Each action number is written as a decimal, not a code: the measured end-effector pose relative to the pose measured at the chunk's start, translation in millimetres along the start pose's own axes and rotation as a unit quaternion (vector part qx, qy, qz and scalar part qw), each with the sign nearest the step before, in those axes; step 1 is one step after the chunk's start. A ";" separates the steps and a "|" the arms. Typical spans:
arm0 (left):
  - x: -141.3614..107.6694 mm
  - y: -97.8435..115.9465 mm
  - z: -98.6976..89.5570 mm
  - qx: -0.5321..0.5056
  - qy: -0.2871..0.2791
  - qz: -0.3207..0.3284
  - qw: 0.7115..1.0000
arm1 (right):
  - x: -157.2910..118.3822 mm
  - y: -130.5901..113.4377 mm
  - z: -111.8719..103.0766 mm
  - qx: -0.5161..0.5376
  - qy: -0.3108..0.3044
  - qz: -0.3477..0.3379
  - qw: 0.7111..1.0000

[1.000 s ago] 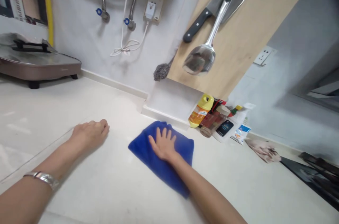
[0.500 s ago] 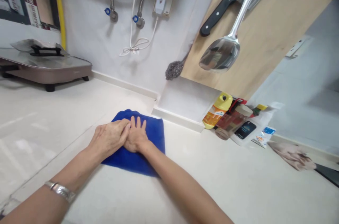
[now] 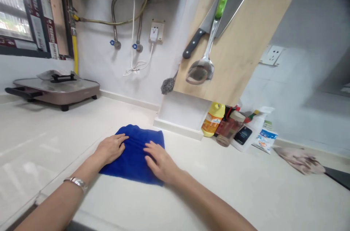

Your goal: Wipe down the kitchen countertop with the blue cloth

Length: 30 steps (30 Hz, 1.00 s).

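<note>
My left hand lies on the left side of the blue cloth, fingers stretched over it; my right hand rests on the right side, fingers loosely bent. Neither is clenched, and I see no grip, though I can't tell whether my fingertips pinch the fabric at all. The cloth lies spread on the white counter in front of me — one hand at each side, I'd judge, so that it stays flat and doesn't bunch. A silver bracelet circles my left wrist.

Beyond, to the left, the lidded electric pan stands near the wall, probably to leave the counter in front of me free. Ahead on the right, the yellow bottle, the jar, the white spray bottle and the sachet crowd against the wall, likely to be out of the way. The board hangs above them, with the black-handled knife, a broad blade and the green-handled turner in front of it, I suppose for easy reach.

Counting up: two hands, one blue cloth, one pan, two bottles, one jar, one sachet — more packs hide behind, too covered to count. One board, two blades, one turner, one steel scourer. On the wall, two blue-knobbed valves and two sockets.
</note>
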<state>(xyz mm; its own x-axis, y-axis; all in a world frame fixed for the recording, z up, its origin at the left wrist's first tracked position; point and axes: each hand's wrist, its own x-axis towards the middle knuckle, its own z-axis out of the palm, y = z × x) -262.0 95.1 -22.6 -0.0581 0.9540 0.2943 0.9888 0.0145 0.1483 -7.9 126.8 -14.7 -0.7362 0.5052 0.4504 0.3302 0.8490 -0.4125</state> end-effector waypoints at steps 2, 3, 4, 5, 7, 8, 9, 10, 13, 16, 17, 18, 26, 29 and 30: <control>-2.4 14.2 -8.8 0.013 0.010 -0.033 0.999 | -35.5 6.7 -16.7 0.025 0.093 -0.020 0.995; -3.0 22.6 -12.4 0.014 0.018 -0.034 0.999 | -51.6 9.6 -24.5 0.037 0.131 -0.016 0.991; -3.0 31.7 -15.1 0.011 0.022 -0.025 0.999 | -65.6 12.2 -31.8 0.047 0.161 0.000 0.986; -2.1 41.3 -16.6 0.006 0.019 -0.010 1.000 | -77.2 14.2 -38.6 0.052 0.187 0.021 0.981; 2.6 61.3 -15.6 -0.010 0.000 0.027 1.000 | -91.8 16.6 -50.9 0.042 0.227 0.048 0.972; 6.3 71.4 -13.1 -0.018 -0.013 0.040 0.999 | -95.2 17.0 -56.4 0.029 0.245 0.045 0.968; 10.5 81.0 -9.2 -0.023 -0.027 0.045 0.998 | -96.5 17.0 -61.3 0.012 0.261 0.030 0.965; 14.9 90.0 -4.5 -0.027 -0.042 0.044 0.998 | -96.3 16.8 -65.6 -0.005 0.273 0.008 0.962; 24.9 109.7 10.6 -0.025 -0.069 0.013 0.997 | -93.4 17.0 -73.9 -0.044 0.276 -0.061 0.958; 24.0 115.1 17.9 -0.018 -0.078 -0.017 0.997 | -94.1 22.3 -76.9 -0.078 0.255 -0.094 0.959; 20.6 114.0 17.5 -0.016 -0.082 -0.021 0.996 | -95.3 25.4 -77.7 -0.088 0.250 -0.095 0.960; 15.8 111.8 15.9 -0.013 -0.088 -0.025 0.996 | -96.7 29.1 -78.7 -0.098 0.248 -0.092 0.959; -56.2 84.9 -9.5 0.082 -0.122 -0.065 0.987 | -103.3 46.8 -87.1 -0.133 0.226 -0.040 0.964; -69.9 79.8 -12.5 0.088 -0.132 -0.060 0.986 | -102.0 39.7 -82.0 -0.121 0.191 -0.044 0.973; -69.0 78.7 -11.7 0.089 -0.134 -0.062 0.985 | -101.6 36.5 -79.6 -0.116 0.179 -0.049 0.976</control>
<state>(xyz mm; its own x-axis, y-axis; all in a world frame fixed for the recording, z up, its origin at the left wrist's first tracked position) -181.7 26.9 -20.1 -0.1643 0.9862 0.0215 0.9863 0.1645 -0.0076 125.9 118.8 -12.4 -0.5312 0.4060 0.7436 0.4242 0.8872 -0.1814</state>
